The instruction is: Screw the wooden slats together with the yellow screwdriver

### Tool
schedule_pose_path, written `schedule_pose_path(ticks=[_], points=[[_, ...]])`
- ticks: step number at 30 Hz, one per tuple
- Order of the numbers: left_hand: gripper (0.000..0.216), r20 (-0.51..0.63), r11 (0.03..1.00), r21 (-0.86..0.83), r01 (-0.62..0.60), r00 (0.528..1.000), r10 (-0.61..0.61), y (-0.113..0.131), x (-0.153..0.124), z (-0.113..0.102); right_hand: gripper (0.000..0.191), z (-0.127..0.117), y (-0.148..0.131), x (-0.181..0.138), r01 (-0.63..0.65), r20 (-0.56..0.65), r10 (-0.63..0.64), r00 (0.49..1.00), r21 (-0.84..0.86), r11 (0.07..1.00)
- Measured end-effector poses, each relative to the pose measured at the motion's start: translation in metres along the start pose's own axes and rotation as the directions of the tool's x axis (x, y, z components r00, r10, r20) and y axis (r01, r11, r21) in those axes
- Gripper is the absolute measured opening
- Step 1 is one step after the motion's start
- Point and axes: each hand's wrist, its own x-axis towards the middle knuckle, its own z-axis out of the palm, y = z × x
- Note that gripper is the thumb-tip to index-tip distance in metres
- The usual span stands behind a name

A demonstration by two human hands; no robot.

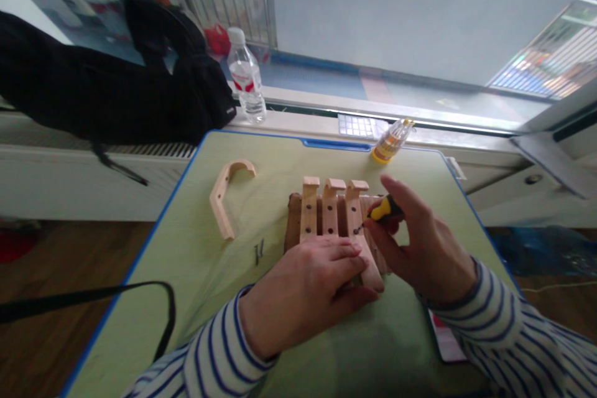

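My right hand (420,239) grips a yellow-and-black screwdriver (383,208), its tip at the lower screw hole of the rightmost wooden hook (354,205). Three curved wooden hooks stand side by side on a brown wooden board (293,217), each with two dark holes or screw heads. My left hand (317,280) lies over the lower ends of the hooks, with its fingers wrapped round the rightmost one. A loose wooden hook (221,199) rests on the table to the left. Nearby are a few screws (259,252).
The green table (196,267) has a blue edge. A glue bottle (392,140) is at its back right. On the sill stand a water bottle (247,84) and a black bag (177,93). A black strap (165,298) crosses the left edge; a phone-like object (450,345) lies under my right forearm.
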Motion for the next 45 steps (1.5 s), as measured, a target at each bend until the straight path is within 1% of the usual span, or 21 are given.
schedule_pose_path(ticks=[5,12,16,19,22,25,30,33,39,45], points=[[0.026,-0.017,1.000,0.019,-0.005,1.000,0.005,-0.001,0.000,0.001,0.073,0.005,0.006,0.000,-0.027,-0.030,0.028,0.999,0.037,0.999],[0.026,-0.011,1.000,0.028,0.011,1.000,-0.011,-0.003,-0.001,0.002,0.066,0.006,0.008,0.003,-0.025,-0.016,0.026,1.000,0.078,0.997],[0.026,-0.006,1.000,0.018,0.020,1.000,-0.020,-0.002,0.000,0.001,0.064,0.008,0.005,0.001,-0.030,-0.018,0.033,0.999,0.160,0.987],[0.025,-0.006,1.000,0.005,0.016,1.000,-0.016,-0.002,0.000,0.001,0.064,0.007,0.003,0.001,-0.017,0.001,0.017,1.000,0.184,0.983],[0.024,-0.012,1.000,0.003,0.017,1.000,-0.016,-0.002,-0.001,0.002,0.066,0.002,0.004,0.003,0.011,0.053,-0.021,0.998,0.189,0.982],[0.025,-0.019,1.000,0.014,0.014,1.000,-0.014,-0.002,-0.001,0.002,0.066,-0.002,0.007,0.003,0.029,0.075,-0.042,0.996,0.166,0.986],[0.025,-0.022,1.000,0.017,-0.002,1.000,0.003,-0.001,0.000,0.001,0.067,-0.001,0.008,0.002,-0.026,0.048,0.020,0.999,0.116,0.993],[0.024,-0.023,1.000,0.012,-0.002,1.000,0.003,-0.001,0.001,0.001,0.067,0.000,0.006,0.001,-0.031,0.044,0.026,0.999,0.111,0.993],[0.026,0.003,1.000,0.001,0.019,1.000,-0.019,-0.002,0.001,0.002,0.064,0.005,0.004,0.000,0.001,-0.012,-0.001,1.000,0.063,0.998],[0.026,-0.023,1.000,0.011,-0.001,1.000,0.001,-0.001,0.000,0.002,0.064,0.011,0.006,-0.001,-0.017,-0.066,0.022,0.998,0.076,0.997]])
